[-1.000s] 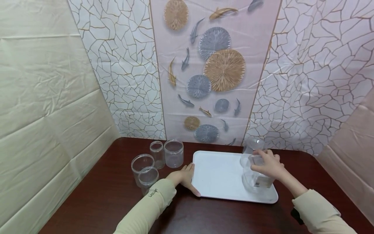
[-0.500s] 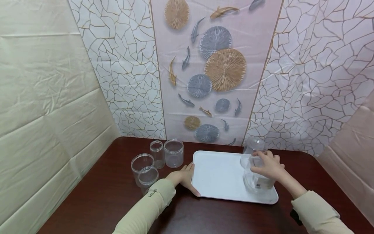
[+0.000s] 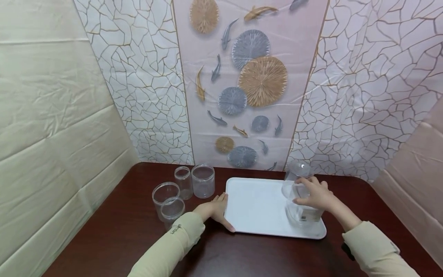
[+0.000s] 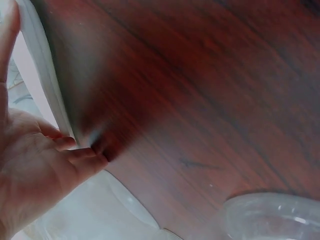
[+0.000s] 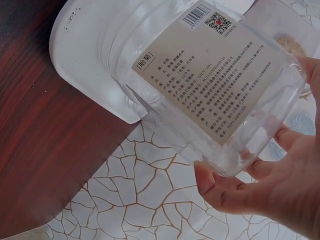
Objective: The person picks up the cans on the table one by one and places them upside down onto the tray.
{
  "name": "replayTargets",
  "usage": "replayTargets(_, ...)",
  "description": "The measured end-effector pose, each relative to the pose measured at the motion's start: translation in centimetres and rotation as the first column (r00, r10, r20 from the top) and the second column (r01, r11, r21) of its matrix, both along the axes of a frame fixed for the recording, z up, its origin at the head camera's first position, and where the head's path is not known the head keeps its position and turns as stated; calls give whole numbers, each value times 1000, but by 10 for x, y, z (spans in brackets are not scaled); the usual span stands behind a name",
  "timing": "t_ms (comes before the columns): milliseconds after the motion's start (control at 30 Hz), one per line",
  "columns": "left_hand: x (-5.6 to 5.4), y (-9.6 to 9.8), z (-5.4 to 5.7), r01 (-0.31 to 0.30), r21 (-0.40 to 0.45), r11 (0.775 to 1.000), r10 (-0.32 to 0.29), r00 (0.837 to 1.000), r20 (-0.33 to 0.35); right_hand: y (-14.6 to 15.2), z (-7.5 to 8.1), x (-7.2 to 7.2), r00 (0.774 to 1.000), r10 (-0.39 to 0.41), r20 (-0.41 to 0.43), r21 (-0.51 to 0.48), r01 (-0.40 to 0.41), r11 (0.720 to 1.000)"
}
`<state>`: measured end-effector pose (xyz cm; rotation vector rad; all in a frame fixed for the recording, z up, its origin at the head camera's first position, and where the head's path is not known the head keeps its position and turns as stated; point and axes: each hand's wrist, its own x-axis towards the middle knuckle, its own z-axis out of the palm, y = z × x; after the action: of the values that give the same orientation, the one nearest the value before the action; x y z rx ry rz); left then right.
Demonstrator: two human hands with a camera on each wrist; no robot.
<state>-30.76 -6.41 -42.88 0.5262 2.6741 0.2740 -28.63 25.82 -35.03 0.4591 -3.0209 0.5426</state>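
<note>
My right hand (image 3: 316, 195) grips a clear plastic jar (image 5: 195, 75) by its base from above, thumb and fingers spread across it. The jar has squared sides and a printed label (image 5: 200, 70) with a barcode; its wide round rim faces down, close on the right end of the white tray (image 3: 256, 207). Just behind it stands another clear jar (image 3: 297, 169), partly hidden by the right hand. My left hand (image 3: 217, 211) rests against the tray's left edge, fingers straight and thumb spread toward the near corner. In the left wrist view its palm shows beside the tray rim (image 4: 52, 80).
Several clear open jars (image 3: 203, 181) stand on the dark red table (image 3: 221, 254) left of the tray. The nearest jar (image 3: 172, 207) is close to the left sleeve. A patterned cloth backdrop (image 3: 242, 115) rises behind the table, with cloth walls at both sides.
</note>
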Motion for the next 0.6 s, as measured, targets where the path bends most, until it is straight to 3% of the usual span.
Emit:
replayTargets(300, 9, -2, 4, -12, 34, 999, 12, 1000, -18, -1, 3, 0, 1000, 4, 9, 13, -4, 1000)
replayTargets(433, 17, -1, 5, -30, -33, 999, 27, 995, -92, -3, 4, 0, 1000, 5, 8, 18, -5, 1000)
replayTargets(600, 32, 4, 4, -24, -139, 990, -7, 977, -214, -3, 3, 2, 1000, -2, 21, 14, 2, 1000)
